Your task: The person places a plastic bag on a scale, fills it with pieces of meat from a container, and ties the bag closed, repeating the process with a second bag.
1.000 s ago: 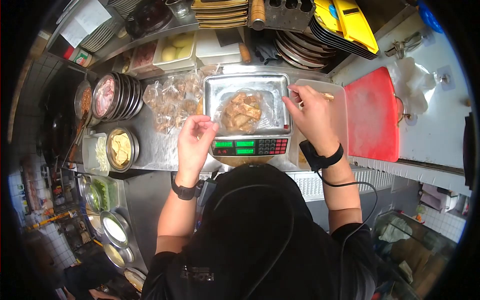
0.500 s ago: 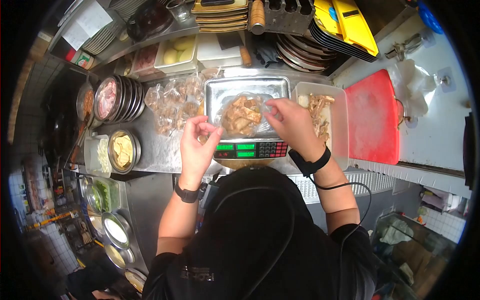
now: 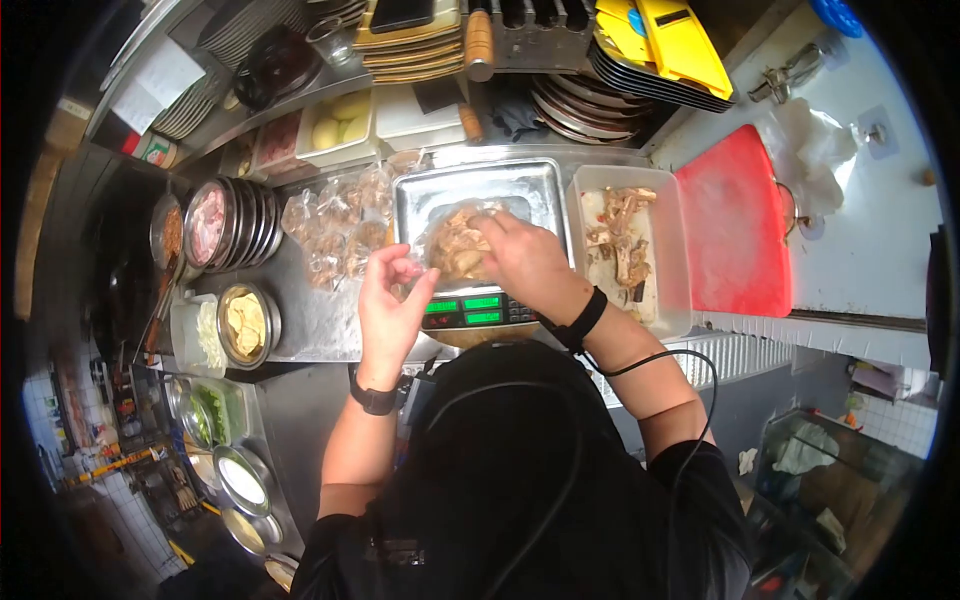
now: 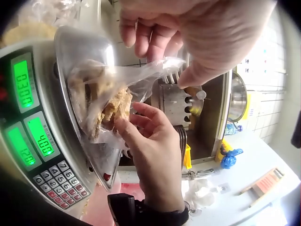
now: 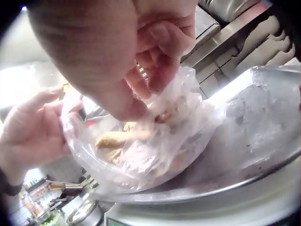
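On the metal tray (image 3: 478, 182) of a scale (image 3: 465, 318) lies a clear plastic bag (image 4: 96, 77) with brown, bony meat pieces (image 3: 458, 255) inside. My left hand (image 3: 388, 312) pinches the bag's rim between thumb and fingers, stretching it up at the near left side. Over the bag's mouth, my right hand (image 3: 535, 268) has its thumb and index finger around a meat piece (image 4: 117, 106). The right wrist view shows those fingers curled down at the bag (image 5: 174, 160), partly hiding the meat. Green digits glow on the scale's display (image 4: 42, 134).
A plastic container (image 3: 672, 250) of more bony pieces stands right of the scale, beside a red board (image 3: 740, 230). Filled bags (image 3: 340, 220) lie to the left, near stacked metal plates (image 3: 232, 225) and a bowl (image 3: 245, 325). Shelves with dishes run along the back.
My right hand has moved left, from above the container to the bag on the scale. My left hand stays at the bag's rim. The head view has shifted slightly.
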`<state>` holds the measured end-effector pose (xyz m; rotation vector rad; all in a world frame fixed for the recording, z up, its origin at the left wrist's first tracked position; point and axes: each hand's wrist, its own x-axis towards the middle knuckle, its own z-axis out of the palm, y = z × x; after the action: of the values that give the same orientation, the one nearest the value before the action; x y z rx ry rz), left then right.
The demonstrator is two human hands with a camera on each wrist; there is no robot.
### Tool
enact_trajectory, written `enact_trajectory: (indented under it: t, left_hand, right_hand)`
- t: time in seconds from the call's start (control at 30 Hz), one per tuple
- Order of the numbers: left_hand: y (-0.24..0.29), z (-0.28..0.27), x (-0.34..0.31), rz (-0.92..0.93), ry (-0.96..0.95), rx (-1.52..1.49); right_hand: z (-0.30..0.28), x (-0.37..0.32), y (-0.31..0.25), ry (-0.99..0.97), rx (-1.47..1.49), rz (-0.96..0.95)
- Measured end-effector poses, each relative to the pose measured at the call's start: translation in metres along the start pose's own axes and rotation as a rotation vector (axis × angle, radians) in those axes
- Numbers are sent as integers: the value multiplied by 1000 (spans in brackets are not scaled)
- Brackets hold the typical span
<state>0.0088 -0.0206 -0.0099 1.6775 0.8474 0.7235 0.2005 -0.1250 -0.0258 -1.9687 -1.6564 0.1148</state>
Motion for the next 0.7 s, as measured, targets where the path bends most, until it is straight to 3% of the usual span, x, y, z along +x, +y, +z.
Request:
enact_trajectory:
  t: [0.13, 0.2, 0.23, 0.3, 0.4, 0.53, 0.63, 0.7]
  left_hand:
    - [-5, 3, 0, -43, -15, -125]
    - [-7, 3, 2, -36, -33, -135]
    - [-7, 4, 3, -38, -31, -125]
    - [-2, 7, 3, -64, -21, -99]
    - [5, 10, 4, -77, -24, -120]
    - [2, 6, 7, -85, -11, -135]
    - [2, 5, 7, -98, 4, -134]
    - [8, 7, 6, -107, 13, -120]
  right_hand:
    - [-6, -6, 8, 95, 371, 46]
    - [-29, -9, 6, -101, 756, 280]
    - [-33, -14, 12, -90, 749, 293]
    - [-39, -24, 26, 51, 1230, 356]
    - [-64, -44, 56, 249, 1316, 497]
    - [-72, -99, 133, 383, 939, 715]
    - [-37, -153, 212, 475, 813, 833]
    - [-24, -172, 235, 288, 162, 993]
